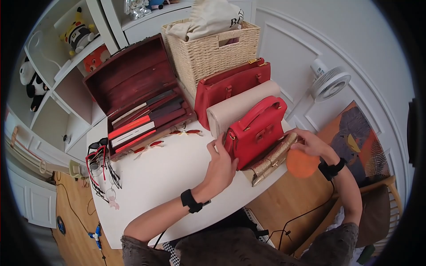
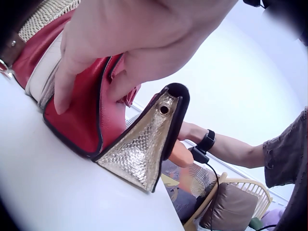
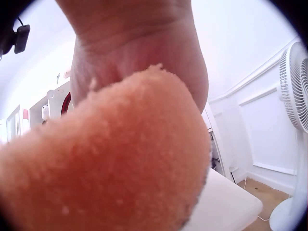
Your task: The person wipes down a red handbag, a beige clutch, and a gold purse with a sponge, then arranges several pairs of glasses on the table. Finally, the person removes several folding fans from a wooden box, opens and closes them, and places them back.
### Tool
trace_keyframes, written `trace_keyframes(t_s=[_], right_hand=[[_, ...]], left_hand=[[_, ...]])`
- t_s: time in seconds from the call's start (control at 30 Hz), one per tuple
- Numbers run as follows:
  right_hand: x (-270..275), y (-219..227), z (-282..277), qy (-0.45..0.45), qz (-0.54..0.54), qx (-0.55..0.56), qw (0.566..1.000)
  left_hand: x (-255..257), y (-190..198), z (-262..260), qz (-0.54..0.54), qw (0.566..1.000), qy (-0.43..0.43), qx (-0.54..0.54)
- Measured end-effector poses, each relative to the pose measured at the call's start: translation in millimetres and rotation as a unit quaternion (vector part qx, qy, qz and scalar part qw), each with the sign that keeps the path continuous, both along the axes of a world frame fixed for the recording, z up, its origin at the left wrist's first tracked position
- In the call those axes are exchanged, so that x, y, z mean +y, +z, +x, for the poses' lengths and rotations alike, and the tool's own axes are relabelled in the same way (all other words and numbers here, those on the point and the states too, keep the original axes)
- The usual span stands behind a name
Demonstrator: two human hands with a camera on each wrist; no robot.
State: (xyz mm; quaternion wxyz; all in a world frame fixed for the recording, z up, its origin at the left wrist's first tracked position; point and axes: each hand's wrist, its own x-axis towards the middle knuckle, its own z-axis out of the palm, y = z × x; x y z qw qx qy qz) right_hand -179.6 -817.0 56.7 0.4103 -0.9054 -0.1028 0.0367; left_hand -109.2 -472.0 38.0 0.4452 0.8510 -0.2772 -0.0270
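Note:
My left hand (image 1: 222, 166) grips the near end of a red handbag (image 1: 259, 128), its fingers on one side and thumb on the other. The bag stands upright on the white table (image 1: 164, 190). A gold clutch (image 1: 268, 166) with a scaly metallic surface stands in front of it, close to the table edge; its gold end panel (image 2: 137, 149) shows large in the left wrist view. At the clutch's far end, my right hand (image 1: 308, 144) has its fingertips at the top corner. The same hand holds a fuzzy orange sponge (image 3: 125, 144) under its palm, which hides the fingers in the right wrist view.
Behind the red handbag stand a beige bag (image 1: 242, 106), a larger red bag (image 1: 213, 97) and a wicker basket (image 1: 195, 60). An open wooden chest (image 1: 133, 75) holds flat items. Several glasses (image 1: 104, 166) lie at the table's left. A fan (image 1: 330, 84) and chair (image 1: 377, 213) stand right.

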Motion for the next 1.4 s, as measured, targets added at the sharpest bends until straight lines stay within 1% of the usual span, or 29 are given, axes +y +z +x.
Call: trace_keyframes(t_s=[0.03, 0.1, 0.17, 0.2, 0.27, 0.33, 0.4, 0.5, 0.57, 0.6, 0.67, 0.73, 0.77, 0.83, 0.87, 0.9, 0.93, 0.97, 1.0, 1.03, 1.1, 1.13, 1.17, 1.2, 1.23, 1.27, 1.3, 1.37, 1.4], right_hand=[[3.1, 4.8, -5.5, 0.000, 0.000, 0.001, 1.000], [12.2, 19.2, -19.2, -0.079, -0.034, 0.078, 0.993], [10.8, 8.4, -23.8, -0.088, -0.025, 0.059, 0.994], [10.9, 4.9, -26.9, -0.099, -0.016, 0.038, 0.994], [16.9, 7.8, -33.9, -0.113, -0.038, 0.041, 0.992], [20.3, 13.6, -43.9, -0.124, -0.060, 0.040, 0.990], [13.3, 22.0, -59.1, -0.185, -0.031, 0.036, 0.982], [25.6, 58.7, -84.6, -0.215, -0.057, -0.015, 0.975], [38.6, 76.9, -98.6, -0.275, 0.004, -0.128, 0.953], [54.8, 82.3, -103.5, -0.272, 0.001, -0.130, 0.953], [109.1, 84.3, -106.0, -0.301, 0.175, -0.288, 0.892], [154.9, 75.7, -103.6, -0.290, 0.126, -0.326, 0.891], [191.4, 78.8, -101.8, -0.315, 0.108, -0.281, 0.900], [239.8, 61.8, -96.2, -0.251, 0.191, -0.201, 0.927], [258.2, 54.0, -92.4, -0.212, 0.203, -0.166, 0.941], [266.6, 49.2, -93.8, -0.165, 0.222, -0.099, 0.956], [268.7, 61.3, -96.1, -0.179, 0.219, -0.105, 0.953], [268.4, 83.2, -96.6, -0.128, 0.142, 0.008, 0.981], [265.3, 95.7, -96.7, -0.074, 0.064, 0.123, 0.988], [250.3, 95.3, -103.4, -0.005, -0.024, 0.091, 0.996], [211.4, 100.8, -122.4, 0.052, -0.052, 0.017, 0.997], [187.5, 113.2, -132.7, 0.030, -0.049, -0.007, 0.998], [158.4, 123.4, -146.0, 0.008, -0.048, -0.029, 0.998], [117.7, 113.8, -168.7, -0.101, 0.042, -0.003, 0.994], [130.6, 123.9, -155.8, -0.289, 0.116, -0.097, 0.945], [107.0, 119.2, -144.2, -0.352, 0.105, -0.147, 0.918], [62.6, 91.2, -137.0, -0.374, 0.043, -0.177, 0.910], [12.6, 31.4, -105.5, -0.371, -0.183, -0.252, 0.875], [-0.8, 7.6, -95.3, -0.338, -0.193, -0.208, 0.897]], left_hand=[[7.4, -0.5, -4.6, 0.020, 0.999, -0.022, 0.040], [18.9, 3.3, -15.1, 0.038, 0.995, -0.039, 0.082], [29.6, 11.7, -25.5, 0.118, 0.984, -0.086, 0.102], [33.3, 11.7, -27.4, 0.118, 0.984, -0.082, 0.104], [40.0, 12.0, -31.2, 0.149, 0.970, -0.143, 0.131], [54.0, 14.3, -35.2, 0.123, 0.976, -0.146, 0.105], [71.7, 27.0, -40.9, 0.138, 0.964, -0.195, 0.115], [106.8, 21.0, -47.4, 0.131, 0.962, -0.214, 0.110], [119.5, 20.5, -51.2, 0.129, 0.959, -0.227, 0.108], [124.3, 23.9, -54.9, 0.097, 0.959, -0.239, 0.115], [133.4, 34.9, -62.8, 0.068, 0.959, -0.248, 0.119], [137.2, 51.6, -75.1, 0.002, 0.947, -0.272, 0.169], [138.8, 60.8, -80.0, -0.011, 0.944, -0.269, 0.189], [137.7, 59.2, -82.7, -0.039, 0.946, -0.257, 0.194], [135.7, 56.8, -84.6, -0.071, 0.949, -0.234, 0.200], [133.5, 53.0, -85.7, -0.053, 0.972, -0.185, 0.134], [133.8, 49.0, -85.1, -0.052, 0.969, -0.200, 0.132], [135.5, 45.4, -83.1, -0.061, 0.972, -0.200, 0.106], [134.4, 44.5, -80.0, -0.070, 0.974, -0.198, 0.080], [131.9, 52.5, -80.2, -0.081, 0.974, -0.209, 0.043], [121.1, 62.2, -83.6, -0.078, 0.965, -0.241, 0.069], [115.5, 64.8, -84.7, -0.079, 0.957, -0.262, 0.097], [111.4, 66.2, -83.7, -0.025, 0.959, -0.272, 0.078], [106.9, 62.6, -81.0, -0.025, 0.958, -0.275, 0.077], [101.7, 55.8, -76.8, 0.007, 0.960, -0.268, 0.078], [95.3, 51.5, -73.4, 0.039, 0.961, -0.261, 0.077], [85.5, 51.5, -71.8, 0.041, 0.960, -0.266, 0.078], [57.6, 53.6, -69.7, 0.021, 0.985, -0.165, -0.043], [42.6, 53.9, -68.0, 0.023, 0.985, -0.167, -0.042]])
